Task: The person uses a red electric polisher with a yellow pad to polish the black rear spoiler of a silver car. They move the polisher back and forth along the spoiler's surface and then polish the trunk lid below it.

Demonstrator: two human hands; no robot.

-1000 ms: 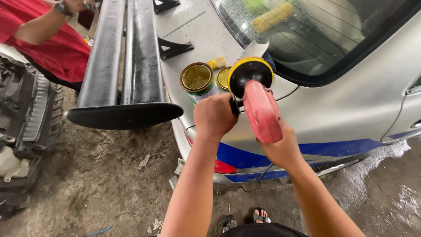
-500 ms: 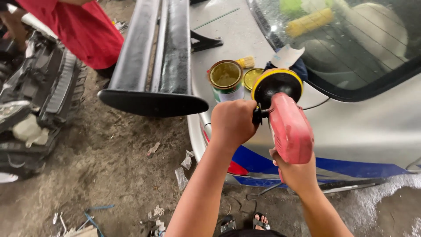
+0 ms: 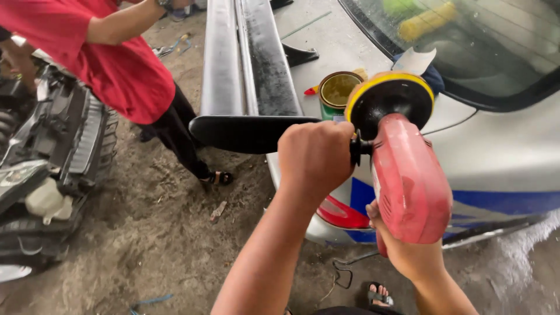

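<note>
Soft, even daylight, bright with no hard shadows; only a faint shade lies under the spoiler. Pale glare washes the rear window. The polisher is sharp; corners stretch with wide-angle distortion, and the ground at far right blows out white

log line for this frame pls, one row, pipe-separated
left hand: grips polisher side handle | right hand: holds red polisher body | pad: over car rear | open tin: beside pad

Polisher now sits nearer the spoiler; view shifts left, bringing the red-shirted person further into frame.
</note>
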